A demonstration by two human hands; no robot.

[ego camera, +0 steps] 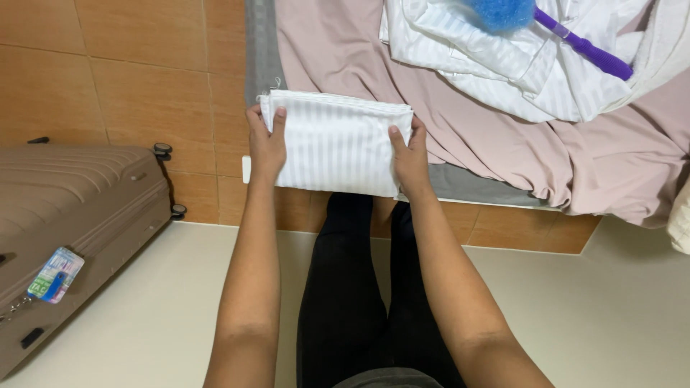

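A folded white striped cloth [336,142] is held at the near edge of the bed [467,185], close to its left corner, where the grey mattress rim is bared beside the pink sheet [503,136]. The left hand [267,147] is clamped on the cloth's left edge, thumb laid over the top face and the remaining fingers hidden beneath; the right hand [410,158] is closed on the right edge in the same manner, thumb on top, fingers tucked under. The cloth is seen as a neat rectangle with its far edge resting on the mattress and its near edge overhanging toward the black-clad legs [359,287].

The fold appears to be the step in hand, and it is judged nearly squared. For it to be done well, both side edges would best be kept parallel and the corners matched before pressure is applied; the layers should be pinched evenly so the inner plies are not allowed to slide, and the top face smoothed outward from the middle.

Farther along the bed, a heap of crumpled white linen [517,65] is lying with a blue duster [503,13] on a purple handle [586,47] upon it. A taupe suitcase [72,208] is standing on the floor at the left, well apart from the cloth
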